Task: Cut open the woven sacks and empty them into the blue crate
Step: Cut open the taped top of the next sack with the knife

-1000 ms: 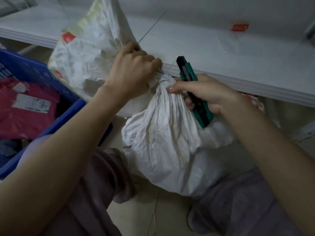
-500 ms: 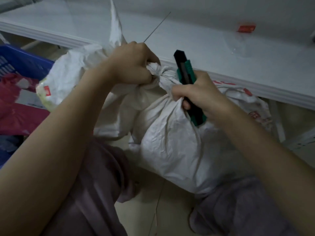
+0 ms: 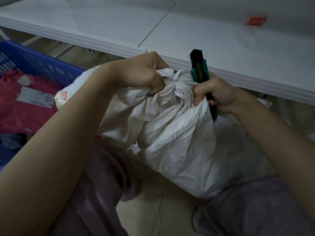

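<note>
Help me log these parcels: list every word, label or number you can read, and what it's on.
Nothing reads clearly.
White shipping label on the pink parcel in the blue crate: print blurred, unreadable.
Red sticker on the white table: too blurred.
Red patch on the woven sack: too small.

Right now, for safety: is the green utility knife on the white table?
No, the right hand grips the green utility knife.
</note>
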Demonstrator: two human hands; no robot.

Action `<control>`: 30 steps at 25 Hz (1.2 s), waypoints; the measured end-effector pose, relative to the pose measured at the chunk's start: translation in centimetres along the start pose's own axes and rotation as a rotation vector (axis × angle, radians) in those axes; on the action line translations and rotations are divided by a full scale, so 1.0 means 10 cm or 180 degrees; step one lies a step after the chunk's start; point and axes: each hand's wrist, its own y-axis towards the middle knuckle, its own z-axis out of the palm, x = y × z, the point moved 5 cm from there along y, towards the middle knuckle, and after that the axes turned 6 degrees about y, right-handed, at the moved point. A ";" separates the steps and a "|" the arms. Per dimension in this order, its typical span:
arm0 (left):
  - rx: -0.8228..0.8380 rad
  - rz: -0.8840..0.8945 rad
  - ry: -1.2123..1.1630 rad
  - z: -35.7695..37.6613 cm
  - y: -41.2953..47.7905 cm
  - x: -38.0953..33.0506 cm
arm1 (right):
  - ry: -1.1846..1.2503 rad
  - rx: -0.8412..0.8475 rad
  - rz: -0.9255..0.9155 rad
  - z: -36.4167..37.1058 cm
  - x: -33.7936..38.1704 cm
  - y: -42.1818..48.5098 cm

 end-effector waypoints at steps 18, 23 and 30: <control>-0.2568 0.0595 0.1209 0.15 -0.24 0.07 | 0.1183 -0.0077 0.0131 0.10 -0.06 0.06; -0.2204 0.0629 0.0792 0.23 -0.20 0.05 | 0.0735 -0.0525 -0.0096 0.06 0.05 0.08; -0.1944 0.0751 0.1677 -0.15 -0.22 0.08 | 0.0313 -0.0642 -0.0461 0.17 0.13 0.11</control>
